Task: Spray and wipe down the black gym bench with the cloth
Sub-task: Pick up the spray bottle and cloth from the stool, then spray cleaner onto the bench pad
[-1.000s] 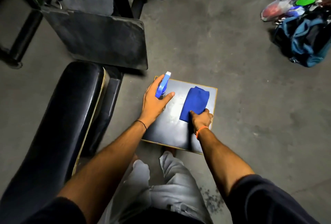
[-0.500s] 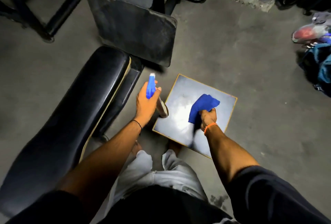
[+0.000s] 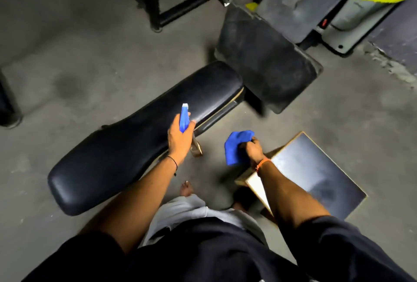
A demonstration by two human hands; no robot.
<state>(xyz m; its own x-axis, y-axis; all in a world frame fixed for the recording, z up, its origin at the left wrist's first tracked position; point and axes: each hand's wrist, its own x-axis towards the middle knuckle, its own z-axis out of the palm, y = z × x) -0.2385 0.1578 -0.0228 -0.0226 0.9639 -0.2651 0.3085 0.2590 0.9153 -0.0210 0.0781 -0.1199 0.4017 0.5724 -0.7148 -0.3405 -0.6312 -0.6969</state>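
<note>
Overhanging bench (image 3: 140, 146) edge: spray bottle (image 3: 184, 119).

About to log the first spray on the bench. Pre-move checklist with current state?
1. Spray bottle gripped in left hand: ok.
2. Nozzle over the black bench pad: ok.
3. Finger on trigger: cannot tell, hidden by the hand.
4. Blue cloth held in right hand, ready to wipe: ok.
5. Cloth clear of the spray path, off the pad over the floor: ok.
6. Liquid left in bottle: cannot tell.
</note>
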